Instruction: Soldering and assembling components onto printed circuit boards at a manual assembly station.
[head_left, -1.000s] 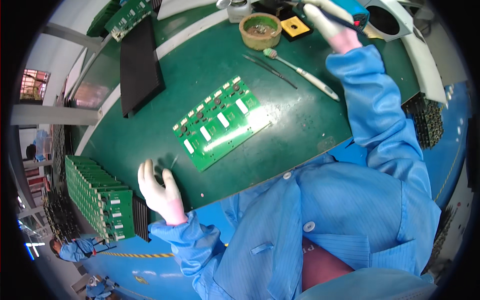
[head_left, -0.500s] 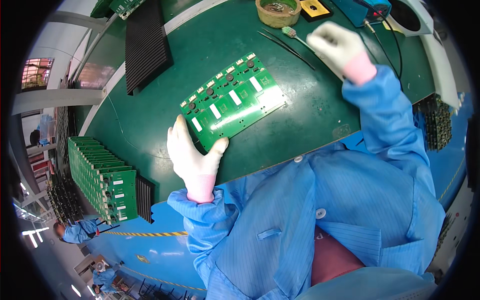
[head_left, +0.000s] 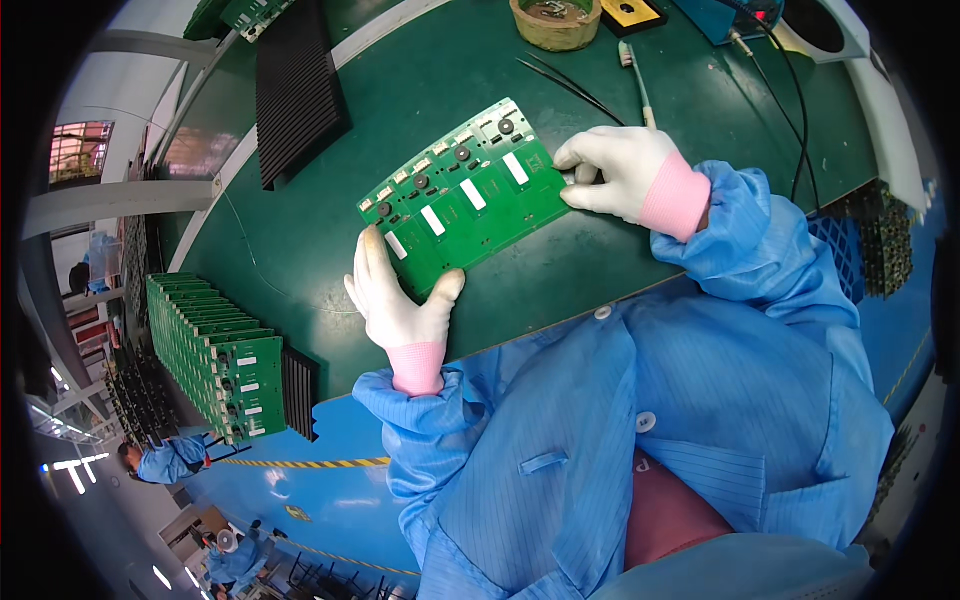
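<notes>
A green circuit board (head_left: 475, 228) with white connectors along its far edge, round black parts and white label strips lies slantwise in front of me. My left hand (head_left: 405, 305), in a white glove with a pink cuff, grips its left end, thumb on the near edge and fingers at the left side. At the opposite end, my right hand (head_left: 625, 175), gloved alike, pinches the board's right edge between thumb and fingers. A toothbrush (head_left: 643, 90) lies beyond the right hand, bristle head pointing away. Black tweezers (head_left: 572, 85) rest left of the brush.
Several green boards (head_left: 215, 355) stand in a row in a black rack at left. A black ribbed rack (head_left: 300, 95) sits at the far left. A round tub (head_left: 555, 25), a yellow sponge holder (head_left: 630, 14) and a blue soldering unit (head_left: 705, 18) with cable line the back.
My right hand has let go of the toothbrush, which now lies on the table, and has come to the board's right edge. The left hand keeps its grip.
</notes>
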